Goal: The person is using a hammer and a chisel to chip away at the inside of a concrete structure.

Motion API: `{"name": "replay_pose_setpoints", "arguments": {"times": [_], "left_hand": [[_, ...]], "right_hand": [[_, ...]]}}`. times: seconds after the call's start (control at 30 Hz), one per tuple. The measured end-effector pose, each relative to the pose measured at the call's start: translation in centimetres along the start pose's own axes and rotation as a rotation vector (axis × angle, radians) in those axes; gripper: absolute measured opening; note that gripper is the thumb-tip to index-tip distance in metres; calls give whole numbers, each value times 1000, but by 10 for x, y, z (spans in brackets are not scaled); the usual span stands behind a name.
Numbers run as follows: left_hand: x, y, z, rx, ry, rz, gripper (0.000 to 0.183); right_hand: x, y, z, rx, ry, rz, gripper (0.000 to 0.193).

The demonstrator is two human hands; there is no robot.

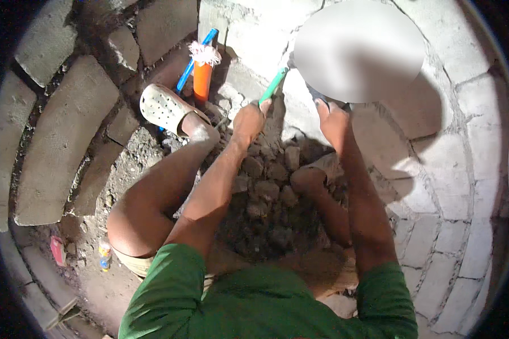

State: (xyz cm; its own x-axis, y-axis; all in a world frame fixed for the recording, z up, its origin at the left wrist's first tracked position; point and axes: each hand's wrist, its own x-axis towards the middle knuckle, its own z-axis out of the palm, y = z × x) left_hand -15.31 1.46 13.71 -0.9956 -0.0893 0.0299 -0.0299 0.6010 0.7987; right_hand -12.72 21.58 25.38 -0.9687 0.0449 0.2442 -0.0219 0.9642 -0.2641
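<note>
My left hand (250,121) is closed around the green handle (274,85) of a tool, which slants up and to the right against the pale stone wall. Its far end is grey and runs up to a blurred oval patch, so its kind is hidden. To the right, my right hand (335,120) is closed with the thumb pointing up, on a dark piece (315,92) at the lower edge of the blurred patch. What this piece is, I cannot make out. Broken stones (266,189) lie between my legs, below both hands.
An orange cylinder (202,82) with a pale fringed top stands beside a leaning blue tube (185,74), near my left foot in a cream clog (163,107). Large stone blocks (68,141) border the left. A red packet (57,250) and a small bottle (104,255) lie lower left.
</note>
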Motion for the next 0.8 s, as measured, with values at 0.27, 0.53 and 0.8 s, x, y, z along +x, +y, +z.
{"name": "replay_pose_setpoints", "arguments": {"times": [0.27,0.53,0.8], "left_hand": [[0,-5,3,-21,-40,-47,64],[3,-4,3,-11,-2,16,68],[1,1,2,0,-101,-89,65]], "right_hand": [[-32,-25,-96,460,318,-331,30],[-24,4,17,50,25,-86,42],[-34,-48,-88,251,281,-433,27]]}}
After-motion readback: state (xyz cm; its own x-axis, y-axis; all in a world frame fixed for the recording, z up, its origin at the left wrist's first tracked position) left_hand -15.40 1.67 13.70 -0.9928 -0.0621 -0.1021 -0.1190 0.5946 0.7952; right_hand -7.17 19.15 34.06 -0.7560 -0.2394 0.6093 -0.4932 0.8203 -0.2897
